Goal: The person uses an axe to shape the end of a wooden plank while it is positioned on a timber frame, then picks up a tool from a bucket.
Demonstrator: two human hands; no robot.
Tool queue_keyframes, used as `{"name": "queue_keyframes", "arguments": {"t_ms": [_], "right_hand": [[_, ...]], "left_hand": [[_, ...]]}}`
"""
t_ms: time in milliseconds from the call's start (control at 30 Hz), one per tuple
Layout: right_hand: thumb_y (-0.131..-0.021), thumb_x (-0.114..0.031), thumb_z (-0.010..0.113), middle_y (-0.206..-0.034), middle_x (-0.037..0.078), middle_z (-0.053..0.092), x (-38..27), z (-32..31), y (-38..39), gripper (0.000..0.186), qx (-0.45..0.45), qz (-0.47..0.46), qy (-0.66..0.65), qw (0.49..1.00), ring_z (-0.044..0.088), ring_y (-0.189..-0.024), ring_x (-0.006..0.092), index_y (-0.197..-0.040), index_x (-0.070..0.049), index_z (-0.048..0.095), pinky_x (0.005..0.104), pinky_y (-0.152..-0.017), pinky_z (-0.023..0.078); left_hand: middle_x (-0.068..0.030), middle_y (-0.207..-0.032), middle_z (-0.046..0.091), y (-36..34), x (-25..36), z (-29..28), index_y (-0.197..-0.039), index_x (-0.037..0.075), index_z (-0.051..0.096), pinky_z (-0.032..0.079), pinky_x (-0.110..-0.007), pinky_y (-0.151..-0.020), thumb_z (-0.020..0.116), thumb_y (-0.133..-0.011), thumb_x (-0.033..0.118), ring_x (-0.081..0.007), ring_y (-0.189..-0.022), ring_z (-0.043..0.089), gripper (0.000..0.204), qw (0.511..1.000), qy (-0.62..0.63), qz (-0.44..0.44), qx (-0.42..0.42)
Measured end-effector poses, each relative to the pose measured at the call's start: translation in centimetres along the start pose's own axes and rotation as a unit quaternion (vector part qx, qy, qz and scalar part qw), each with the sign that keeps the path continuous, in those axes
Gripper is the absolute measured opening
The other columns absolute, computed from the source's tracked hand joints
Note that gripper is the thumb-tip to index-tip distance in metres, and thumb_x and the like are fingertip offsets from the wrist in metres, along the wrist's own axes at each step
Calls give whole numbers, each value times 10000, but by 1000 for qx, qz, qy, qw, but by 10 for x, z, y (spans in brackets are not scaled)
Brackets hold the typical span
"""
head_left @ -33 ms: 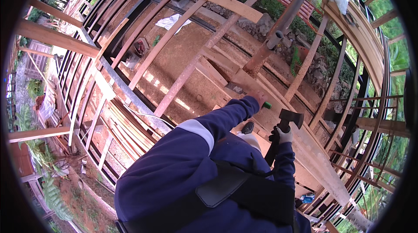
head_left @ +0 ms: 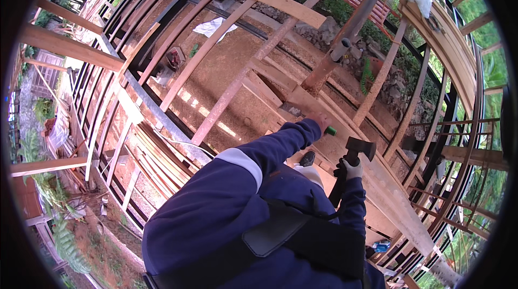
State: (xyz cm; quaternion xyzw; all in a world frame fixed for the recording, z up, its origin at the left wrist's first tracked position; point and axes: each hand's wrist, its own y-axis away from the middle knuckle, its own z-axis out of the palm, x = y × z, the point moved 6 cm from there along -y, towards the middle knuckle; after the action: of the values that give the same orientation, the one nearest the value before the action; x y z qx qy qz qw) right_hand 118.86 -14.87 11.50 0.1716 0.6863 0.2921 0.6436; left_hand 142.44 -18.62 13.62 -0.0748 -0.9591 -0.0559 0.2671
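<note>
My left hand (head_left: pixel 321 121) is closed on a green-handled tool (head_left: pixel 331 130) over a long wooden board (head_left: pixel 394 197); the tool's working end is hard to make out. To its right my gloved right hand (head_left: pixel 349 167) grips a hatchet (head_left: pixel 360 147) by its dark handle, with the head up above the board. A shoe (head_left: pixel 307 158) shows below my left forearm, which is in a dark blue sleeve.
Rust-coloured beams (head_left: pixel 226 111) form an open grid over bare soil. A steel post (head_left: pixel 356 24) rises at the upper right near rocks and stacked planks (head_left: pixel 445 41). More loose timber (head_left: pixel 162 154) lies at the left, and a white cloth (head_left: pixel 210 29) lies farther off.
</note>
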Motion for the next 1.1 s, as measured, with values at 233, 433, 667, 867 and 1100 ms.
{"name": "queue_keyframes", "arguments": {"t_ms": [233, 433, 667, 867, 1100], "right_hand": [[-755, 18, 663, -781, 132, 596, 29, -21, 24, 306, -9, 25, 36, 999, 639, -589, 243, -1002, 0, 484, 363, -419, 527], [-751, 18, 663, -780, 132, 598, 51, -52, 42, 294, 31, 24, 25, 999, 641, -588, 241, -981, 0, 482, 362, -429, 533], [-757, 9, 658, -780, 127, 599, 36, -45, 52, 298, 39, 28, 47, 998, 638, -596, 232, -1001, -1, 487, 350, -439, 527], [-784, 2, 629, -766, 123, 589, 18, -26, 26, 267, 22, -2, -20, 1000, 610, -557, 239, -1012, -12, 489, 360, -420, 504], [-800, -109, 640, -704, 145, 575, -5, 35, -18, 227, 81, -2, -120, 989, 572, -484, 276, -975, -57, 505, 393, -415, 493]], "left_hand": [[-126, -780, 577, 16, -9, -25, -769, 87, 583, 453, -423, -690, 699, -606, 171, -337, -791, 566, 217, 988, 125, 85, 11], [-122, -760, 566, 34, -16, -51, -704, 70, 548, 456, -422, -687, 691, -591, 160, -342, -769, 560, 204, 968, 219, 118, 15], [-98, -864, 557, 19, -3, -12, -809, 93, 560, 448, -404, -741, 711, -613, 189, -313, -869, 547, 265, 994, 93, 50, 31], [-111, -972, 559, 0, -10, 19, -896, 105, 599, 446, -401, -830, 692, -653, 185, -308, -967, 531, 272, 997, 45, -5, 54], [-119, -910, 549, -9, -34, 39, -875, 96, 602, 462, -413, -743, 678, -652, 192, -323, -857, 552, 254, 991, 45, 5, 125]]}}
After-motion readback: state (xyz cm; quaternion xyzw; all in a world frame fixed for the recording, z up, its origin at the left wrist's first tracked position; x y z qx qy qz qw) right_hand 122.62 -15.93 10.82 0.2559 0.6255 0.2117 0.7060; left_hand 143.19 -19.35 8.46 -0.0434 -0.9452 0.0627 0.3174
